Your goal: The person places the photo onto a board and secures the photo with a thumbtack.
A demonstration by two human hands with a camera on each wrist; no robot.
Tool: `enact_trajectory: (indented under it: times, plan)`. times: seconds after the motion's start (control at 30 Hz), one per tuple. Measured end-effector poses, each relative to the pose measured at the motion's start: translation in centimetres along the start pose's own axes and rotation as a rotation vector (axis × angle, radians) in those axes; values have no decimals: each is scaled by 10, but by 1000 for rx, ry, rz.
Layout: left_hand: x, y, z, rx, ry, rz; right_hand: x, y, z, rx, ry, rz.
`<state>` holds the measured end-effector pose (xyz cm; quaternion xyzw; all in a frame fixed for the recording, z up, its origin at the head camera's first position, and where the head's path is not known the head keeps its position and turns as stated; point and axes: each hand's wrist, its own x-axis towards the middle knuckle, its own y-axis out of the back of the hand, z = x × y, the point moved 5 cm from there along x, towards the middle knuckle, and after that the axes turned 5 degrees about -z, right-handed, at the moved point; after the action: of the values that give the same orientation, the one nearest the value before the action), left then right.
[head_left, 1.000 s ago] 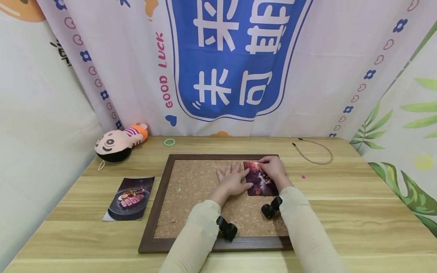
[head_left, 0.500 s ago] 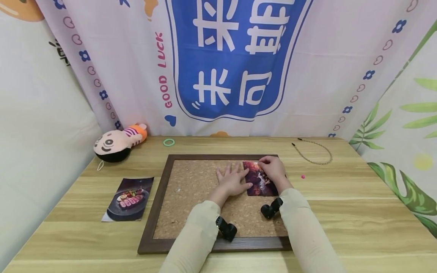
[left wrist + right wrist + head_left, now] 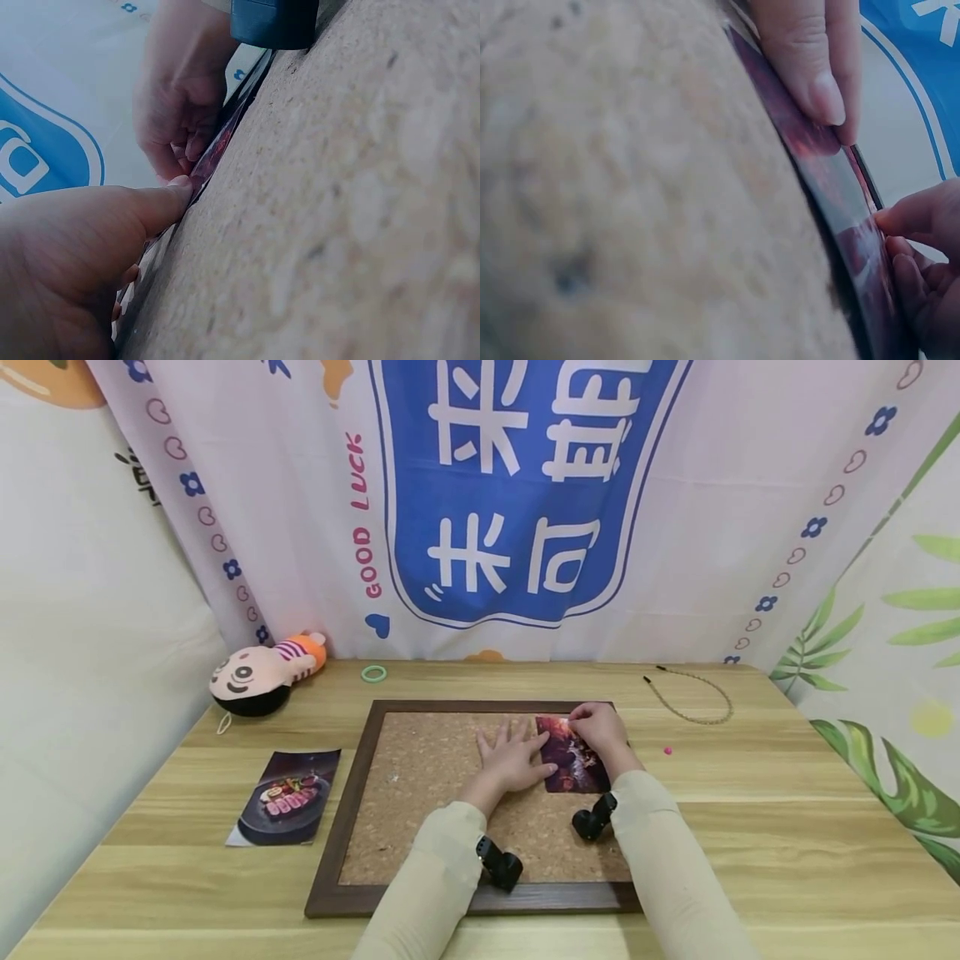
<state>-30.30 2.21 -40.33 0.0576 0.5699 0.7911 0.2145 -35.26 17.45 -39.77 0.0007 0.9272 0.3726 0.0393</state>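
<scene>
A dark red and purple photo print [image 3: 572,770] lies on the right part of a framed cork board [image 3: 420,810]. My left hand [image 3: 512,763] rests spread on the cork, its thumb and index finger touching the print's left side. Over the print's upper edge, my right hand [image 3: 600,727] bends its fingers, thumb and index tip meeting in a pinch. Whatever small thing sits between those tips is hidden. In the right wrist view, the right hand [image 3: 930,262] is at the print's edge, with the left hand [image 3: 810,60] beyond.
A food photo [image 3: 288,797] lies left of the board. Behind it are a plush doll [image 3: 262,672] and a green ring [image 3: 373,667]. On the right lie a tiny pink thing [image 3: 667,751], too small to identify, and a thin braided band [image 3: 727,697]. A printed curtain [image 3: 675,568] hangs behind the table.
Both hands stay in nearly the same place on the print and board. The head view shifts very slightly; nothing else visibly moves.
</scene>
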Motion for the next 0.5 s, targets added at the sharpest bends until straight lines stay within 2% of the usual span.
enact_trajectory:
  times: [0.13, 0.27, 0.4, 0.5]
  plan:
    - [1, -1, 0, -6, -6, 7, -2, 0, 0, 6, 2, -5]
    - [1, 0, 0, -24, 0, 18, -4, 0, 1, 55, 54, -19]
    - [1, 1, 0, -64, 2, 27, -5, 1, 2, 128, 87, -63]
    - [1, 5, 0, -124, -6, 28, -5, 9, -2, 175, 96, -136]
